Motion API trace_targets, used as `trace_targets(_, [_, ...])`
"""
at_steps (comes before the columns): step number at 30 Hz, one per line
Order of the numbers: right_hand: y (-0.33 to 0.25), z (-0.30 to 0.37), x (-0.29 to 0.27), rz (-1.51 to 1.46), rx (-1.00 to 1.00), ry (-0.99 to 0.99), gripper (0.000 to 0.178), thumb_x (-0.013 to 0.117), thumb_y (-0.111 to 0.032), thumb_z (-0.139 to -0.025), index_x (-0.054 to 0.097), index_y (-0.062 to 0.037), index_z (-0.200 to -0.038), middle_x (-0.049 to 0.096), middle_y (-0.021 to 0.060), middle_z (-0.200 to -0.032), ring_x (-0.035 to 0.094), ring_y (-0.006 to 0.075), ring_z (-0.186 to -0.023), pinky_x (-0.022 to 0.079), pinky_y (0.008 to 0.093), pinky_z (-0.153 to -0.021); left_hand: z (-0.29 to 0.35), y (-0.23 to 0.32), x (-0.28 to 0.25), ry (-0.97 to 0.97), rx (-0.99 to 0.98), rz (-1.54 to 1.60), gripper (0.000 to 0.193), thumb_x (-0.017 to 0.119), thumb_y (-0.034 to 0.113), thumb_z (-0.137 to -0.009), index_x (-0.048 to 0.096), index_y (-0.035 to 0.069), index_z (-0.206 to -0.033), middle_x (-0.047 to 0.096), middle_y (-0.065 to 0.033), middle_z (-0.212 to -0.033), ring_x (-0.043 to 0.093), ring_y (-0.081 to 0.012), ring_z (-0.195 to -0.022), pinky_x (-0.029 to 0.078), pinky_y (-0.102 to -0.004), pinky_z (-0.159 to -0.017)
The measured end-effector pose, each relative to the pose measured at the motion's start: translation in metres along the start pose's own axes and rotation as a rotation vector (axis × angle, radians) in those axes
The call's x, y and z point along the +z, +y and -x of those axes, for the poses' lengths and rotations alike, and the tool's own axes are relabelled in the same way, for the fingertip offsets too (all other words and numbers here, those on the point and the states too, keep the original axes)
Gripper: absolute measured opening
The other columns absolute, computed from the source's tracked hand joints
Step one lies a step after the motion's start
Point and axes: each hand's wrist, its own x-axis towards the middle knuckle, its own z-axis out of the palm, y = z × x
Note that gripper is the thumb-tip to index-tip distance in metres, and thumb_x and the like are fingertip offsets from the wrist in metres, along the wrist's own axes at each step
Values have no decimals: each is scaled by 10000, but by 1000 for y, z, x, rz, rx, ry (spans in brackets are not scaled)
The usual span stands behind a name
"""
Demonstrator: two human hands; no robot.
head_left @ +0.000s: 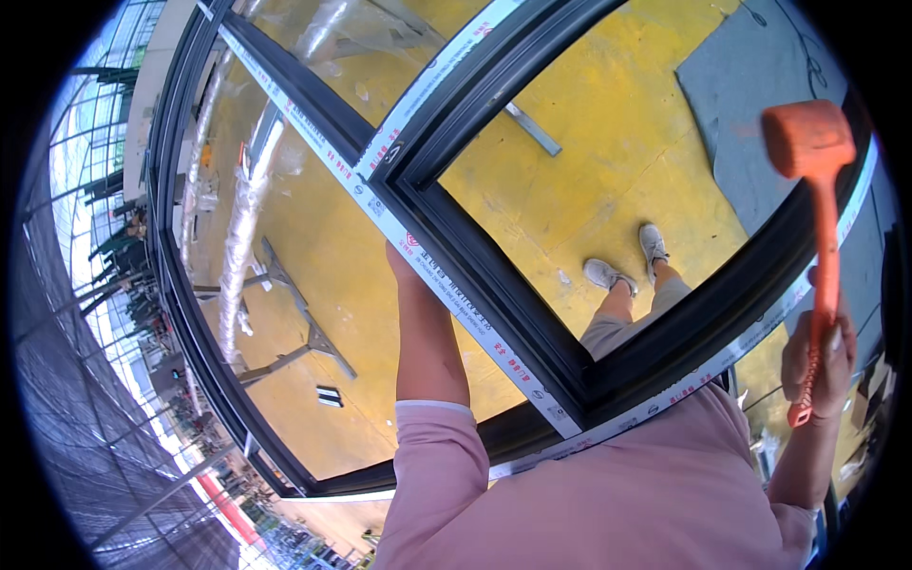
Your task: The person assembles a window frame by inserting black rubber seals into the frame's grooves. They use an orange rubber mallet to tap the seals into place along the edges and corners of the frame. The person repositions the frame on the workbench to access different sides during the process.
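Note:
A black window frame (513,304) with printed protective film along its bars spans the view in front of me. My right hand (831,366) is closed around the handle of an orange mallet (812,142), which it holds upright at the right, its head at the top. My left arm reaches up to the frame's middle bar (432,271). Only the wrist end of my left hand (403,261) shows beside that bar; its fingers are hidden behind the bar, so their grip cannot be seen.
Below the frame is a yellow floor (532,218) with a grey mat (779,104) at the far right. A plastic-wrapped bar (242,228) and a metal stand (309,328) are at the left. A small black-and-white object (330,396) lies near the stand.

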Motion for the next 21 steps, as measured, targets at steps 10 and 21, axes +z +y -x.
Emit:
trace_targets(10, [134,18,-179,-165,128,829,234,505,-274,-1067,517,-75,-1187,432,-43,-755,367,32,-517,313,214,-446,35,62,69,116,157,-350,483,421,351,-1091,508,-22,-1386,637,-156,-1269,648,-261,-1084,537,-388,-934])
trace_targets(21, [407,-58,-57,-279,800,-150,326,554,-293,-986,532,-30,-1177,520,66,-738,515,172,-513,448,349,-429,-7,107,57,612,211,-2145,631,766,264,-845,566,-88,-1329,669,-208,-1268,633,-308,-1184,463,-372,-1039])
